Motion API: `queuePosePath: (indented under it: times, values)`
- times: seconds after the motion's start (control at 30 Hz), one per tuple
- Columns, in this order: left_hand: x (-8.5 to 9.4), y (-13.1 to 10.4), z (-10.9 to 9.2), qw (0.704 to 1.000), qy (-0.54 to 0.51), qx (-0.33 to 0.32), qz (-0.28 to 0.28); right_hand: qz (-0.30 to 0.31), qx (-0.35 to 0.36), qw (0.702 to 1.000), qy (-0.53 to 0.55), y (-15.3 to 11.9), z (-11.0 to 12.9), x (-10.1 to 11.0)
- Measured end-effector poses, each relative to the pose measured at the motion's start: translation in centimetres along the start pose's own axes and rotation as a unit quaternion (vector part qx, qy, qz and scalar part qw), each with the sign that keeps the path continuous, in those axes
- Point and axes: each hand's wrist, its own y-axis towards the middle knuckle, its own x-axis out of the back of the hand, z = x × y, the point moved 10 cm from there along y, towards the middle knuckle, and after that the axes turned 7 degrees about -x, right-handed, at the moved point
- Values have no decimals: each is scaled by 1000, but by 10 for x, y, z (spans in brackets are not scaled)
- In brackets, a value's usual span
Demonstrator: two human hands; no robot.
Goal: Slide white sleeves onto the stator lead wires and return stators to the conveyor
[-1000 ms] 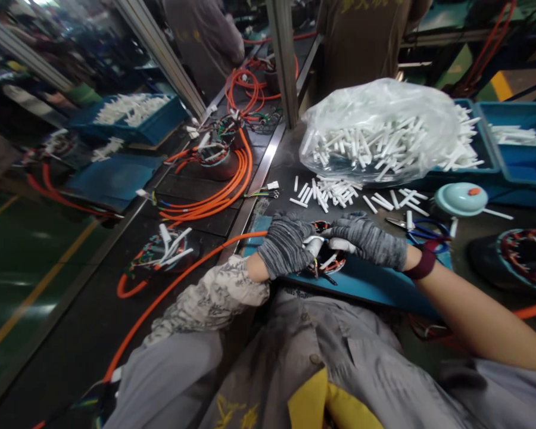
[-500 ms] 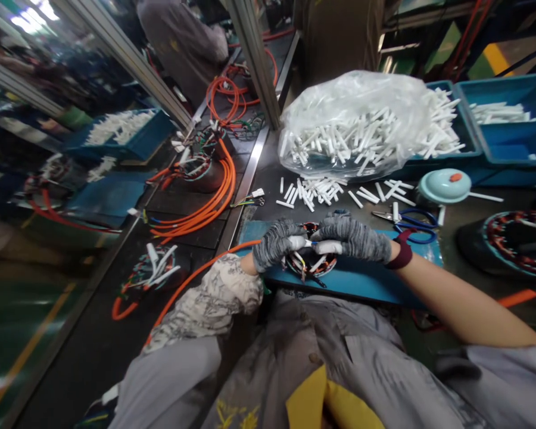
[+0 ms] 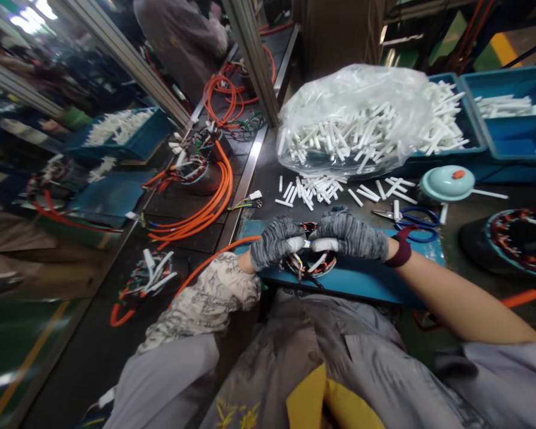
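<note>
A motor stator (image 3: 324, 268) with a ring of copper windings and loose wire ends sits on a blue mat, close to my body. Above it, my left hand (image 3: 277, 243), in a grey striped glove with a whitish thumb, is closed in a pinch. My right hand (image 3: 351, 235), gloved alike, pinches from the other side, the thumb tips almost meeting. Between them shows a short piece of wire (image 3: 310, 243), white and blue; the fingers hide most of it. An orange cable (image 3: 218, 257) runs leftward from under my left hand.
Loose white sleeves (image 3: 317, 189) lie beyond my hands, before a plastic bag (image 3: 348, 119) full of them. Blue-handled cutters (image 3: 417, 223) and a turquoise lidded container (image 3: 446, 183) are right of them. Another stator (image 3: 509, 244) stands far right; wired stators (image 3: 201, 170) line the left conveyor.
Both hands stay pinched over the stator with hardly any movement. The view has shifted slightly, and a person at the back has raised a hand.
</note>
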Motion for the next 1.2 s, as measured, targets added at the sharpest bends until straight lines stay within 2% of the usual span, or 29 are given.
queuePosePath:
  times: [0.13,0.27,0.43,0.53,0.63,0.73,0.8,0.87,0.93,1.0,1.1,1.2]
  values:
    - [4,0,-15,983,175,-52,3,6,-14,1000,-28,3,2,-1]
    - [5,1,-19,971,235,-54,6,5,-31,999,-24,6,-2,0]
    - [-4,-2,-44,922,361,-140,18,39,-47,998,11,5,-7,-5]
    - [-7,-3,-51,911,385,-145,27,32,-34,998,31,2,-4,0]
    - [-5,-3,-44,919,377,-106,39,36,-20,999,15,-2,0,2]
    - [-4,-4,-31,943,319,-65,66,47,-4,999,-26,-5,5,0]
    - [-5,-4,-21,970,226,-40,77,37,1,998,-57,-6,5,-1]
    - [-4,-3,-10,994,89,-8,63,18,-2,996,-92,-5,4,-2]
    - [-2,-2,-1,999,-34,21,35,8,-11,992,-126,-4,1,-4]
    - [-1,-1,5,995,-89,34,18,12,-11,991,-135,-3,1,-6]
    - [-1,-1,2,999,-41,13,28,23,-3,992,-121,0,2,-7]
    - [-2,-4,-11,989,132,-38,54,24,-19,995,-97,3,-2,-5]
